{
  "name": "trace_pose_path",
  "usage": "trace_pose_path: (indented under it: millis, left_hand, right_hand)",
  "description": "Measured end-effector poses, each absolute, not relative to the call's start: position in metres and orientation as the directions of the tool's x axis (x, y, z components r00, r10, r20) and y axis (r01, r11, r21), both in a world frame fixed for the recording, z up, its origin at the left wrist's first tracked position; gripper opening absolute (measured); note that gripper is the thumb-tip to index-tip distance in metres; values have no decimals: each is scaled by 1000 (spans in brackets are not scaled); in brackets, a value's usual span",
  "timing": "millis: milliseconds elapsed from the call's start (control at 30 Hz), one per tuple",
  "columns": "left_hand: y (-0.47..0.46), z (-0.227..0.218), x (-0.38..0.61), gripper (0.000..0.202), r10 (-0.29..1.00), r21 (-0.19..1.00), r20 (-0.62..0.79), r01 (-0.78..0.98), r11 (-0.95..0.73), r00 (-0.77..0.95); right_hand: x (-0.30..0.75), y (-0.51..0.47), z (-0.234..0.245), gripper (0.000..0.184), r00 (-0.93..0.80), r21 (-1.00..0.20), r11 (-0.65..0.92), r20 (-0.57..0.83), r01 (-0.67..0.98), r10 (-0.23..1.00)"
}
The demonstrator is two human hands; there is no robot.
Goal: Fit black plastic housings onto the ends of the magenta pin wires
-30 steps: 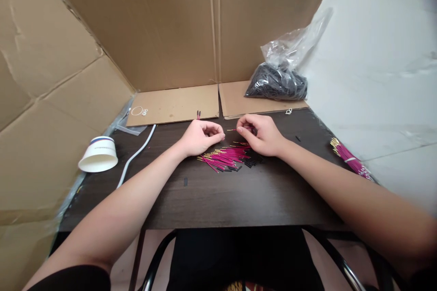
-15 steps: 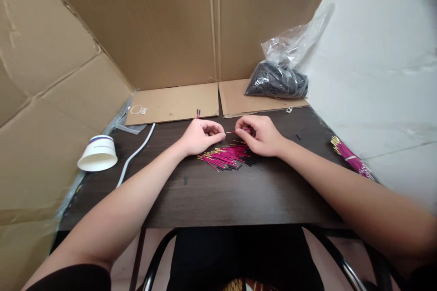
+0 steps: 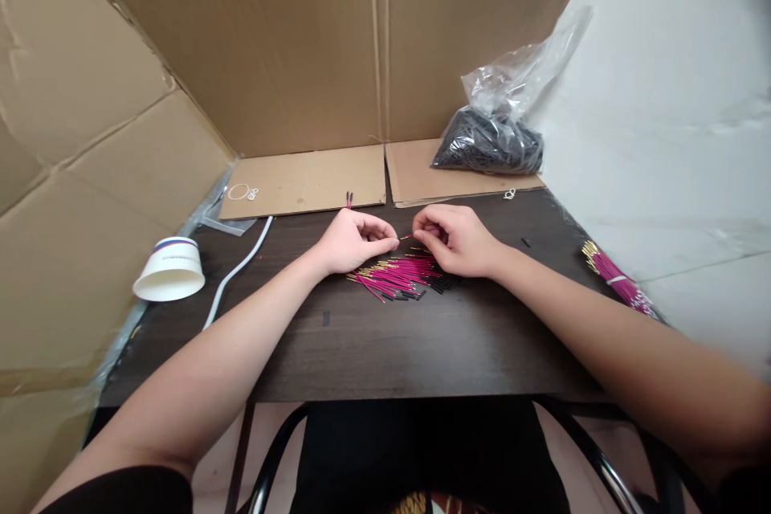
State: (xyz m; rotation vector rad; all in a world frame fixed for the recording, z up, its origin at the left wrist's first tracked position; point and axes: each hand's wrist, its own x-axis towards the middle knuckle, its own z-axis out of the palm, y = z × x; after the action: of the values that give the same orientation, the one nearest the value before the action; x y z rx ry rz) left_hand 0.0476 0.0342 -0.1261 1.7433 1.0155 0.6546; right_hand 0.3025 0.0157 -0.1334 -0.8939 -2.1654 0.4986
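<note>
My left hand (image 3: 355, 242) is closed, thumb and forefinger pinched together; what lies between those fingertips is too small to make out. Two black-sleeved magenta wires (image 3: 349, 200) stick out behind its knuckles, apparently held in the curled fingers. My right hand (image 3: 454, 239) pinches a thin magenta wire (image 3: 410, 236), its gold end pointing at the left fingertips. Beneath both hands lies a loose pile of magenta wires (image 3: 394, 277) with gold ends. Short black sleeves (image 3: 413, 296) are scattered along the pile's near and right side.
A clear bag of black pieces (image 3: 491, 140) sits at the back right on a cardboard sheet (image 3: 415, 177). A banded wire bundle (image 3: 618, 279) lies at right. At left are a tipped paper cup (image 3: 169, 269) and a pale cable (image 3: 238, 269). Cardboard walls (image 3: 289, 48) enclose the desk.
My right hand has shifted slightly left, bringing the wire's gold end a little closer to my left fingertips. The left hand is nearly still.
</note>
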Motion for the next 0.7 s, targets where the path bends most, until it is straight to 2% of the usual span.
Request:
trace_pose_path:
  millis: [533, 700]
  left_hand:
    - [33, -126, 48, 25, 855, 951, -42, 283, -124, 516]
    - [36, -127, 45, 56, 872, 984, -73, 175, -15, 484]
  right_hand:
    - [299, 13, -136, 9, -545, -539, 737, 504, 408, 670]
    - [299, 12, -132, 9, -443, -586, 684, 522, 434, 729]
